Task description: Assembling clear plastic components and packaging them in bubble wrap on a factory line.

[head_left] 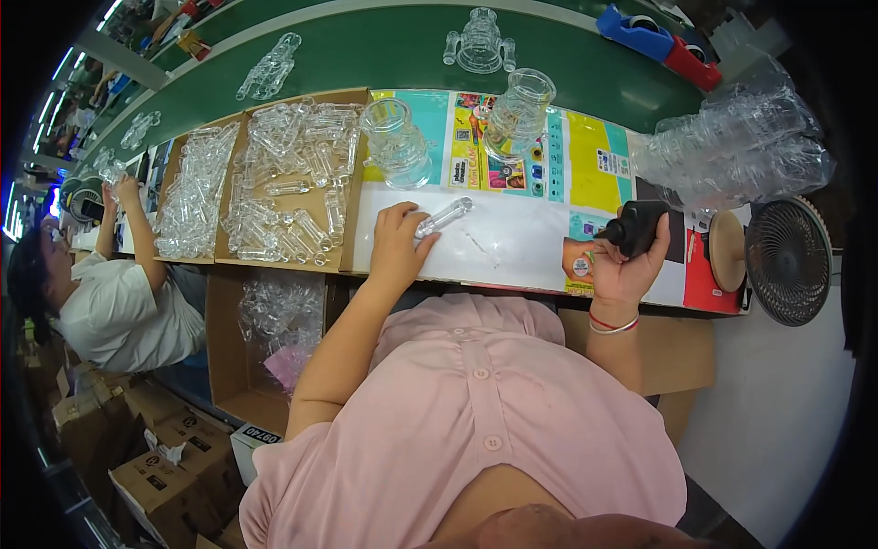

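Observation:
My left hand (396,245) pinches the near end of a clear plastic tube-shaped piece (446,217), which lies slanted over a white sheet (530,229). In my right hand (631,274) is a black bottle (637,229) with a pointed nozzle, tipped toward the left above the printed board. Two clear ribbed plastic vessels stand beyond my hands: one (398,146) behind my left hand, the other (519,114) farther back. A few clear wet-looking streaks (483,249) mark the sheet between my hands.
Cardboard trays (347,229) of clear tube pieces (293,188) stand at left. Bagged clear vessels (741,146) and a black fan (788,261) are at right. On the green belt (366,64) sits a two-handled vessel (480,41). A co-worker (128,302) sits far left.

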A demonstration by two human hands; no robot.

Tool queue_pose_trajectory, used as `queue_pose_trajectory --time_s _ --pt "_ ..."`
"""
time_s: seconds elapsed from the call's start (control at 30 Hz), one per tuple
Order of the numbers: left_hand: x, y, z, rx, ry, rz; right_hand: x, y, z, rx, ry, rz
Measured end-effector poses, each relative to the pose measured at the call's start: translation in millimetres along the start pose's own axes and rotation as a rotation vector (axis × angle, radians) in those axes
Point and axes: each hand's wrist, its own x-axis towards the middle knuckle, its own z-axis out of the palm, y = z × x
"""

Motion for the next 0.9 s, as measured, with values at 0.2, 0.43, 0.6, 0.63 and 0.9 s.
queue_pose_trajectory --time_s 0.2,0.43,0.6,0.63,0.9 --pt "1 32 -27 -0.416 -0.11 -0.278 -18 22 30 -0.104 0.002 -0.068" --pt "7 93 -74 -0.719 0.085 -0.07 -41 22 39 -0.525 -0.367 -0.161" --pt "1 108 -84 -0.797 0.171 0.011 -53 14 57 -0.672 -0.616 -0.431" --pt "0 109 -84 -0.852 0.188 0.021 -55 12 58 -0.731 -0.678 -0.501" --pt "-1 109 -86 -0.772 0.197 0.062 -65 8 58 -0.942 -0.739 -0.605"
